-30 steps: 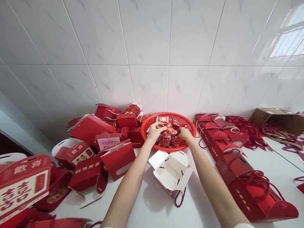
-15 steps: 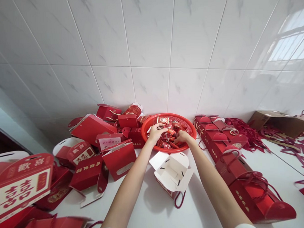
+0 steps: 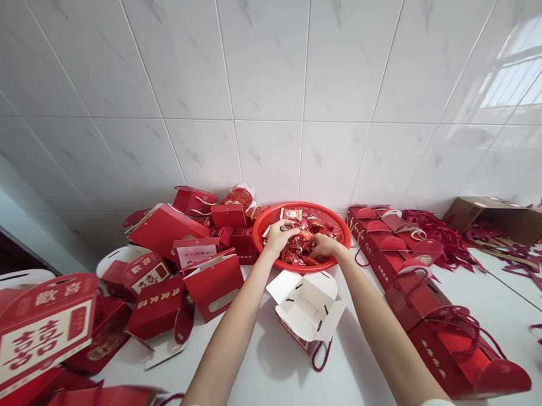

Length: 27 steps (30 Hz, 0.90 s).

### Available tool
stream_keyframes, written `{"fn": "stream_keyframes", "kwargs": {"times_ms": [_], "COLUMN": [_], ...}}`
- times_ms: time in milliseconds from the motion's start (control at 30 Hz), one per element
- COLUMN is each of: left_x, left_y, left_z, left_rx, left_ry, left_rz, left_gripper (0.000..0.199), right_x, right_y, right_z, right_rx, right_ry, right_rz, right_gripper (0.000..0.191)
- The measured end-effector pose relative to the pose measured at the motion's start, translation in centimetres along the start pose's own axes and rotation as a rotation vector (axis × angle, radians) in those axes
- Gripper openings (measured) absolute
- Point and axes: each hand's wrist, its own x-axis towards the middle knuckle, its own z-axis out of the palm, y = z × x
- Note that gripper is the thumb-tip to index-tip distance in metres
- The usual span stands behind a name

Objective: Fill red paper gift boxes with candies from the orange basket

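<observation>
A red plastic basket [image 3: 303, 205] against the wall holds a heap of wrapped candies [image 3: 298, 249], mostly red. Inside its left part is my left hand [image 3: 279, 236], its bent fingers closed on a wrapped candy. From the right, my right hand [image 3: 326, 245] reaches into the heap; its fingers are curled together among the candies, and the tips are partly hidden. Between my forearms, just in front of the basket, stands a small gift box [image 3: 305, 311] with its white flaps spread and its inside bare. A dark red cord handle [image 3: 321, 356] hangs from it.
Red gift boxes [image 3: 212, 284] crowd the left side, some with flaps up. Closed red boxes [image 3: 430, 333] with cord handles line the right. Beyond them lie red ribbons [image 3: 438, 238] and a brown carton [image 3: 492, 219]. The tiled wall [image 3: 268, 155] bounds the back.
My right hand has shifted slightly left among the candies, with more of its fingers showing. My left hand and the white-lined box stay nearly in place.
</observation>
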Motion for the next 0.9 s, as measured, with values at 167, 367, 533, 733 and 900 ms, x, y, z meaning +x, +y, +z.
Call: {"fn": "stream_keyframes", "kwargs": {"times_ms": [167,367,533,733,900], "left_x": [0.1,0.2,0.1,0.1,0.1], "left_y": [-0.1,0.0,0.1,0.2,0.2], "left_z": [0.0,-0.1,-0.1,-0.1,-0.1], "left_rx": [-0.008,-0.005,-0.004,-0.014,-0.028], "left_ry": [0.007,0.019,0.029,0.024,0.018], "left_rz": [0.015,0.032,0.046,0.043,0.039], "left_gripper": [0.025,0.025,0.029,0.033,0.034], "right_x": [-0.4,-0.8,-1.1,-1.1,-1.3], "right_y": [-0.1,-0.5,-0.9,-0.8,-1.1], "right_z": [-0.3,-0.8,-0.9,-1.0,-0.8], "right_rx": [0.067,0.219,0.35,0.437,0.497], "right_ry": [0.098,0.205,0.283,0.403,0.451], "right_rz": [-0.076,-0.216,-0.315,-0.336,-0.313], "right_gripper": [0.029,0.025,0.024,0.025,0.035]}}
